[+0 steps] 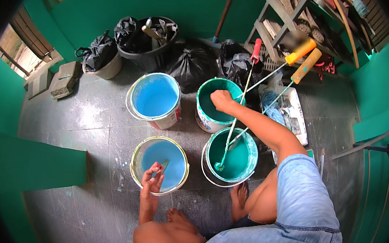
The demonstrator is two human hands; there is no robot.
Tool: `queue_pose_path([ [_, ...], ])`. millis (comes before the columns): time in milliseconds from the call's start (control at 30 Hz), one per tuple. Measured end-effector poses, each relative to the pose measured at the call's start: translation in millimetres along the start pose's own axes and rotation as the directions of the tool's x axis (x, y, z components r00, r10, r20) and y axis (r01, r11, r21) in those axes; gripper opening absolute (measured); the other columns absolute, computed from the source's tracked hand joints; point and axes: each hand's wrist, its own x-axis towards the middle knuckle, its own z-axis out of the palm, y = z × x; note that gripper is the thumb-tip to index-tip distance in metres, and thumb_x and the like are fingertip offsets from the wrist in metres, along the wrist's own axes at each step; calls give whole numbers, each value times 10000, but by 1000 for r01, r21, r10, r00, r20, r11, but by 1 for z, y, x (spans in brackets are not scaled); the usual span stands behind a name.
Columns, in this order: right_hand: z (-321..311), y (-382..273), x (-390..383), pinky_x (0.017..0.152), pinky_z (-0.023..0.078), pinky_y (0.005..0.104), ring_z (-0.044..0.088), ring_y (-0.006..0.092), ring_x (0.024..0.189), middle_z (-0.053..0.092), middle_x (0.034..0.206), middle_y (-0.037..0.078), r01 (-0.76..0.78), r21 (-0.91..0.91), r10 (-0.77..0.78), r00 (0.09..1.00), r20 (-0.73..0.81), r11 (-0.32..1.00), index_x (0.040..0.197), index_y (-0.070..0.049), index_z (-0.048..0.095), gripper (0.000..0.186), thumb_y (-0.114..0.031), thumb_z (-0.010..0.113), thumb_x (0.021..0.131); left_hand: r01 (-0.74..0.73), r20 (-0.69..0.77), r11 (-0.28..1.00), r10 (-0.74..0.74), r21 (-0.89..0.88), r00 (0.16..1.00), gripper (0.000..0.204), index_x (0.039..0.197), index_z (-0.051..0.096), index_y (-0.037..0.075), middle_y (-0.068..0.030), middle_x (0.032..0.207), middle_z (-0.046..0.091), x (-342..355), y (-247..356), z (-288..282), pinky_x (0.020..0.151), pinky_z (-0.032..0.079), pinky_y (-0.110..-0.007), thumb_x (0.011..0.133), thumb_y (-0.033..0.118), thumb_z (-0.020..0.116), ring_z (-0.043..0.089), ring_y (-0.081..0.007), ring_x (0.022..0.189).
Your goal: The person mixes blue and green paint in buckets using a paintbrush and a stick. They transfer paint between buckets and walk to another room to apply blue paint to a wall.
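My left hand [151, 181] hangs over the near-left bucket [134, 165] of blue liquid, fingers bent into a pinch. A narrow greenish piece [166, 164] shows by the fingertips; whether they hold it is unclear. My right hand [222, 100] is closed at the mouth of the far-right bucket [209, 124], which has green paint inside. Anything in its grip is hidden. Below my right forearm, the near-right bucket [251, 172] holds green paint and a long red-handled rod [237, 111] with a paint-coated end. A yellow-orange-handled rod [277, 96] also slants into it.
A far-left bucket [131, 98] contains light blue liquid. Behind stand a black tub [146, 62], black bags [191, 68] and a smaller bin [108, 70]. An orange-handled rod [273, 72] and a white tray [299, 117] lie right, near a grey shelf [278, 11]. Concrete blocks [65, 80] sit left.
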Motion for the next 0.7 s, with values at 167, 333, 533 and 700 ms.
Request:
queue_pose_path([
  [167, -53, 41, -18, 747, 511, 427, 635, 350, 838, 655, 849, 185, -133, 297, 144, 990, -13, 945, 825, -79, 702, 151, -126, 651, 690, -10, -29, 997, 12, 72, 1000, 384, 1168, 468, 48, -121, 1381, 355, -3, -1, -1, 1076, 267, -357, 843, 250, 504, 346, -266, 1299],
  [333, -95, 73, -47, 738, 495, 425, 635, 330, 826, 658, 828, 164, 3, 389, 62, 986, -155, 921, 873, -81, 695, 171, -182, 638, 747, -13, 2, 997, 12, 76, 1000, 390, 1171, 460, 45, -140, 1394, 336, -1, -2, -1, 1084, 251, -370, 849, 261, 499, 333, -272, 1309],
  [533, -129, 86, -73, 625, 485, 298, 634, 168, 593, 640, 674, 106, 12, 649, 12, 999, -32, 761, 903, -14, 670, 204, -184, 614, 806, -18, -13, 997, 19, 74, 1000, 334, 1151, 478, 57, -133, 1406, 315, -5, 1, -1, 1081, 251, -381, 850, 199, 475, 328, -266, 1311],
  [700, -120, 97, -82, 602, 473, 277, 621, 137, 585, 630, 640, 96, -27, 767, 15, 1000, 23, 641, 892, 12, 671, 244, -212, 620, 809, -22, 3, 998, 22, 63, 1000, 311, 1143, 487, 59, -128, 1410, 309, -2, -2, 0, 1078, 257, -383, 853, 169, 456, 333, -268, 1308],
])
